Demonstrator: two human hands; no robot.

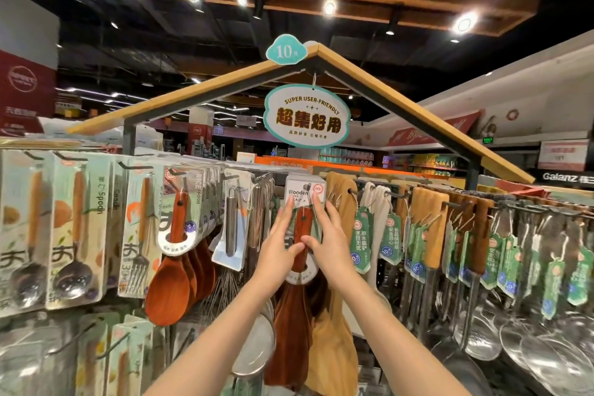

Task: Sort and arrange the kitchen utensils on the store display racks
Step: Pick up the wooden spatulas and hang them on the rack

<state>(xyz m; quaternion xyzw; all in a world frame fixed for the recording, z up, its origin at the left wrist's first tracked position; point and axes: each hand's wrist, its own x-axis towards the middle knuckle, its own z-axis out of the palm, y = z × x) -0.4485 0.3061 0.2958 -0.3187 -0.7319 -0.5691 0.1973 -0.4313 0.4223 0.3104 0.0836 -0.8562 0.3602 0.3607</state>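
Observation:
A dark wooden rice spoon [291, 328] on a white card marked "Wooden" [302, 190] hangs at the middle of the display rack. My left hand [279, 249] holds its left side, fingers stretched up along the card and thumb pressed against the reddish handle [303, 228]. My right hand [329, 241] mirrors it on the right, fingers reaching up to the card's top and thumb meeting the left thumb on the handle. The hook that carries the card is hidden behind it.
To the left hang more wooden rice spoons [170, 280], a steel whisk pack [231, 228] and carded spoons and forks [77, 235]. Light wooden spatulas [344, 212] and steel ladles with green tags [482, 241] fill hooks to the right. A strainer [254, 350] hangs below.

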